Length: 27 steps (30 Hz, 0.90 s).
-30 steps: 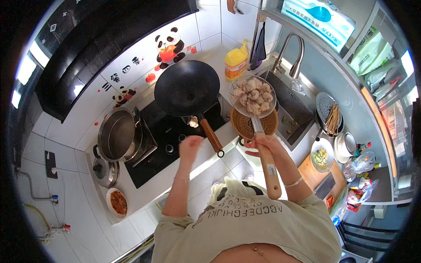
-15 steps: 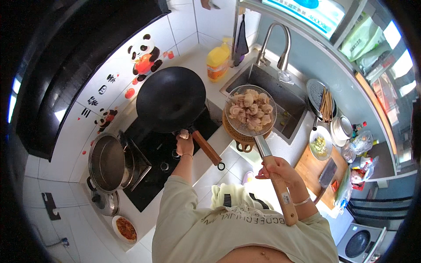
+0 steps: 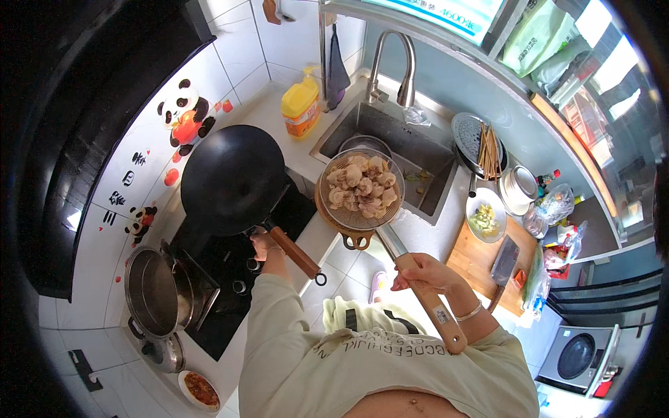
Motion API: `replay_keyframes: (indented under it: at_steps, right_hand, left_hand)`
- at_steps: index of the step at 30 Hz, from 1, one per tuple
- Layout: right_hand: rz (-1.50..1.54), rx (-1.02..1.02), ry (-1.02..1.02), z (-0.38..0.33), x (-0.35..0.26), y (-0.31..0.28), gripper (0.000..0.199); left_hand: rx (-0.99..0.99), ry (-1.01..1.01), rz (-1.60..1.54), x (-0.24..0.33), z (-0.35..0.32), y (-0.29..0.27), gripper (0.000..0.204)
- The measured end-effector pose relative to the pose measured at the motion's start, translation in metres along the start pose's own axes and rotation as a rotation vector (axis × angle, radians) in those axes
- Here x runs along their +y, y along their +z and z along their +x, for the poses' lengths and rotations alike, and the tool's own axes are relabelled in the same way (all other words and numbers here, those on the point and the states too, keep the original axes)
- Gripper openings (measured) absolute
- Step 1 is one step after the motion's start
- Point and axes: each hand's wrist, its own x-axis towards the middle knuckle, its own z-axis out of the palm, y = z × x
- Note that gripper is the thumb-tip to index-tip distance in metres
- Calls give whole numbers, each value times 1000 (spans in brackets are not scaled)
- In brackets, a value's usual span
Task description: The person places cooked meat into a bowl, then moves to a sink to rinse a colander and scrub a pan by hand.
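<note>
My right hand (image 3: 423, 274) is wrapped round the wooden handle of a wire-mesh strainer (image 3: 392, 240). Pale, cooked-looking meat pieces (image 3: 364, 184) fill its round mesh. Beneath the strainer shows a brown round holder (image 3: 359, 239) at the counter edge; whether the two touch, I cannot tell. A black wok (image 3: 232, 177) stands over the black cooktop (image 3: 202, 313), its inside bare, its wooden handle (image 3: 296, 255) pointing toward me. My left hand (image 3: 268, 249) is closed below the wok's handle, beside the stove knobs (image 3: 240, 287); its fingertips are hidden.
A steel pot (image 3: 148, 292) stands left of the wok, near a dish of red food (image 3: 202, 390). The sink (image 3: 446, 188) lies behind the strainer, with a yellow jug (image 3: 301, 108) to its left. At right are a plate of chopped vegetables (image 3: 486, 216) and a cleaver (image 3: 514, 263) on a cutting board (image 3: 470, 251).
The whole view has shifted, with most things now further left. A round metal rim in the sink shows behind the strainer. Both hands keep their holds.
</note>
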Motion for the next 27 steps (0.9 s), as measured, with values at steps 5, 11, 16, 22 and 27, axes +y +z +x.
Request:
replay_keyframes:
  at_steps: [5,11,16,22,27]
  right_hand:
    - [-33,-61,27,7,-11,-14,31]
    - [-90,-97,59,14,-32,-33,28]
    - [-32,-248,93,26,-43,-35,24]
    - [-100,-242,107,20,-54,-67,24]
    - [-160,-264,132,17,-65,-77,24]
  left_hand:
    - [-124,143,-117,-19,2,-10,31]
    - [299,539,210,-29,-45,-45,27]
    - [203,624,-227,-105,16,-39,35]
    - [356,693,-589,-18,-90,-183,31]
    - [247,1189,-632,70,-212,-225,31]
